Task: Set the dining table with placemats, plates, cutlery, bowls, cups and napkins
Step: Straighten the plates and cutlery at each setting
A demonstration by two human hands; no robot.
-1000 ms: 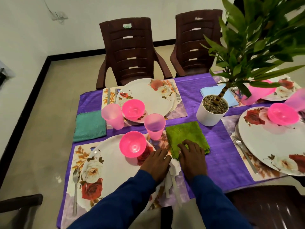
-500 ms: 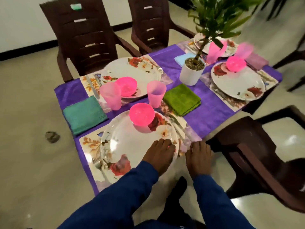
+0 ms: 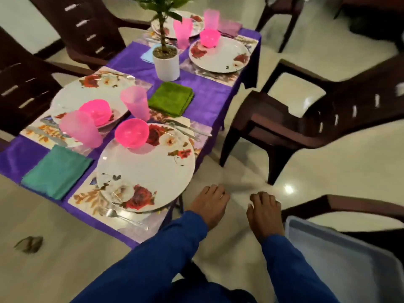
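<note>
1. Table (image 3: 209,99) draped in purple cloth, running from lower left toward the top centre, ringed by dark brown chairs (image 3: 306,119).
2. Pale blue-grey tub (image 3: 341,259) at lower right, beside the right sleeve.
3. Nearest floral plate (image 3: 146,171) lying on a floral placemat (image 3: 87,197) at the table's near corner; three more plates set further along, each on its own mat.
4. Potted plant (image 3: 166,62) in a white pot, standing mid-table between the place settings.
5. Teal napkin (image 3: 56,169) folded left of the nearest plate; green napkin (image 3: 171,98) folded flat beyond it, just beside the pot.
6. Left hand (image 3: 209,204) held over the floor just off the table's near corner, palm down, fingers relaxed and loosely bent, gripping nothing.
7. Right hand (image 3: 264,211) beside it, apart from the table, fingers likewise loose and empty.
8. Pink bowl (image 3: 131,132) sitting on the far rim of the nearest plate; pink cup (image 3: 135,101) upright just behind it.
9. Knife and spoon (image 3: 188,129) lying right of the nearest plate, fork (image 3: 126,218) on the mat at its near edge.
</note>
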